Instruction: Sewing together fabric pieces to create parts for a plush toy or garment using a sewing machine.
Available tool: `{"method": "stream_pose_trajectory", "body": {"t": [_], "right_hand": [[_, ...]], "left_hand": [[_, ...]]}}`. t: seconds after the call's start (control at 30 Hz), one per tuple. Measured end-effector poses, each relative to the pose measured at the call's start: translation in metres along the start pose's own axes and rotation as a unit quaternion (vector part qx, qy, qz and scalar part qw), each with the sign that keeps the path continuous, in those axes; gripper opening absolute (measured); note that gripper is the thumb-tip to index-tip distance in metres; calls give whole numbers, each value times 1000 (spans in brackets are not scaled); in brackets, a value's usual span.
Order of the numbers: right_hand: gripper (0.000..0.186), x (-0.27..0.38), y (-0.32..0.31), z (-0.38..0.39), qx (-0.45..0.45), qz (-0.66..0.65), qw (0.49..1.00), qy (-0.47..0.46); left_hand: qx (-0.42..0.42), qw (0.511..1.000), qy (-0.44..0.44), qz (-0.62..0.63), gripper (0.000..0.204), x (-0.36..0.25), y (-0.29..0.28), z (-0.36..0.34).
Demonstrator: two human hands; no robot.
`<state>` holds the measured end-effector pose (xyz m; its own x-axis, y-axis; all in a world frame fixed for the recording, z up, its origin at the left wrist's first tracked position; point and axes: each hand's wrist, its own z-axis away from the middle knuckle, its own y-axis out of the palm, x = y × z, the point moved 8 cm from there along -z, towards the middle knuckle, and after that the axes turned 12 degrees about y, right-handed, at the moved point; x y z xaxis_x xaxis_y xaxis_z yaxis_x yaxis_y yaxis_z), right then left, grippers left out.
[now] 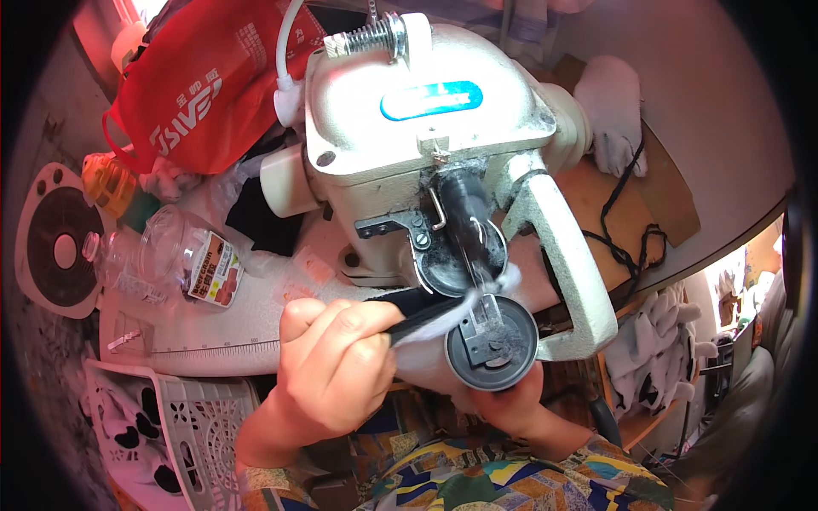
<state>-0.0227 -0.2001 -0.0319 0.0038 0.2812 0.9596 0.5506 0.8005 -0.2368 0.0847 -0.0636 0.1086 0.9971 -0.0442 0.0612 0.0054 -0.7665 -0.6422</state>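
A cream-coloured fur sewing machine (pixel 426 153) stands on the table in front of me, lint clinging round its head. Closed in a fist, my left hand (pixel 336 362) grips a black-and-white plush piece (pixel 426 319). The white fluffy edge of that piece reaches to the gap between the machine's two round feed discs. My right hand (pixel 511 400) is under the nearer disc (pixel 492 353), which hides its fingers. Whether it holds any of the plush cannot be seen.
At the left lie a red bag (pixel 204 85), a clear plastic jar (pixel 187 255) and a round-grilled unit (pixel 64 247). A white plastic basket (pixel 204 426) holds plush pieces, lower left. White plush pieces (pixel 656 349) are heaped lower right. A black cord (pixel 613 255) lies on brown board.
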Motion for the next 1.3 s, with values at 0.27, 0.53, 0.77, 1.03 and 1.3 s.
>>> {"method": "stream_pose_trajectory", "body": {"t": [0.27,0.53,0.77,1.03,1.3], "right_hand": [[51,19,-5,-16,-10,-98,994,-37],[47,-20,21,7,152,-68,985,49],[44,-50,25,7,178,-68,970,149],[49,-33,26,-9,191,-126,973,44],[44,-32,26,-19,157,-132,973,104]], "left_hand": [[28,995,-48,81,18,3,15,-9],[-1,884,-159,440,11,30,22,21],[-26,954,-139,263,9,36,10,26],[10,902,-204,380,12,44,18,32],[16,961,-145,235,11,31,5,25]]}}
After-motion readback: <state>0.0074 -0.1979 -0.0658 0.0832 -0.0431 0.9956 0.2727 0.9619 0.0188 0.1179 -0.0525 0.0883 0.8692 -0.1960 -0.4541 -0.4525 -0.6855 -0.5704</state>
